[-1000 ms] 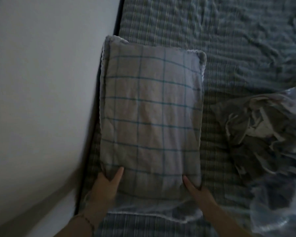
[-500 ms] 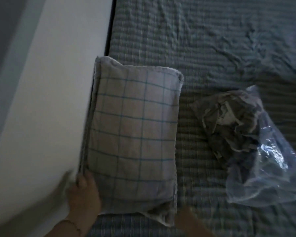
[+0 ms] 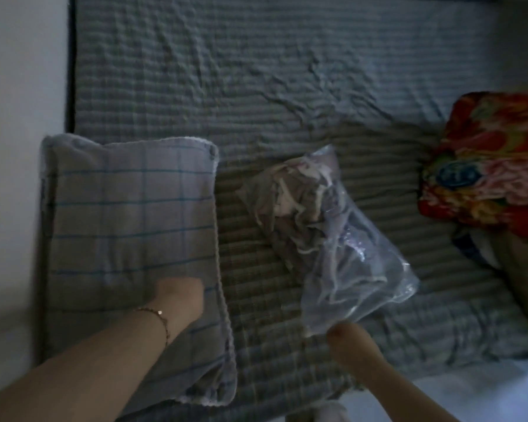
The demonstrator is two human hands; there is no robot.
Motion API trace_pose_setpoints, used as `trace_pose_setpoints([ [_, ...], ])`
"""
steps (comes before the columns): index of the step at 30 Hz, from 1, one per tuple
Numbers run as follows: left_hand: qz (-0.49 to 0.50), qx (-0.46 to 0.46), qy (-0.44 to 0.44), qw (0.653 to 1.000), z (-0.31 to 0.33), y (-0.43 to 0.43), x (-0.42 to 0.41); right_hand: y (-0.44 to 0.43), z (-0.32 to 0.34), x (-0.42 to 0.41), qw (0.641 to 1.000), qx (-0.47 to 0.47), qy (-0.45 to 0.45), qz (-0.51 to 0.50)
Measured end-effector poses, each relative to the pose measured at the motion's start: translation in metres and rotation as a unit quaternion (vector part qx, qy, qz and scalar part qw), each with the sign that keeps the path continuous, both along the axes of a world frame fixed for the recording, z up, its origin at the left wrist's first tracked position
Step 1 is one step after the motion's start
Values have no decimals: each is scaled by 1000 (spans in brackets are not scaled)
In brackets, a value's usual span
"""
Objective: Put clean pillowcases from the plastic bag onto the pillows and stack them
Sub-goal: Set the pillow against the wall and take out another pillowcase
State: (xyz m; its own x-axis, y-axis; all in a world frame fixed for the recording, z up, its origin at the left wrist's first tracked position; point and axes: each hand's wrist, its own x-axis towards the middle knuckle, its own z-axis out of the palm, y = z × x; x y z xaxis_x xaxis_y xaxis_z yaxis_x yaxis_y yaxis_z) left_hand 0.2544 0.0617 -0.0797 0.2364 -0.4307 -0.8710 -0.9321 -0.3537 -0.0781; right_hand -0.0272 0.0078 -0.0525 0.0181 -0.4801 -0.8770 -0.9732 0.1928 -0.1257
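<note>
Head view, left hand (image 3: 180, 296) resting on checked pillow (image 3: 128, 214), right hand (image 3: 346, 335) at plastic bag (image 3: 351, 269) corner, both grips unclear

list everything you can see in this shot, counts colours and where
pillow: one, grey-beige case with blue grid lines, left side of the bed beside the wall
plastic bag: one, clear, lying mid-bed to the right of the pillow
crumpled cloth: count unclear, grey and white, bunched inside the bag
bed cover: one, grey-blue stripes, wrinkled, under everything
floral bundle: one, red, orange and yellow, right edge
wall: white, left edge
bracelet: one, thin, on the left wrist
left hand: rests on the pillow's near half, fingers blurred
right hand: at the bag's near corner, grip unclear
</note>
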Motion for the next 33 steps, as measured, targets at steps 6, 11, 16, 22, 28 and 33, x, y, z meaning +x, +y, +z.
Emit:
trace_pose_setpoints([
  [6,-136,-461,170,860,12,-36,-158,-50,7,-92,991,-105,-40,-77],
  [11,-36,-403,34,914,9,-100,-240,-101,-19,-117,966,-121,-225,30],
  [16,293,-387,75,871,22,-149,-230,-130,-52,-102,964,-162,-119,171],
  [22,163,-379,203,888,45,-146,-222,-129,-63,-100,984,-167,-53,28],
  [28,199,-314,178,911,69,-145,-221,-137,44,-110,929,-139,-310,-146],
  [33,367,-377,254,812,112,-165,-203,-167,195,-109,822,-268,-461,-201],
])
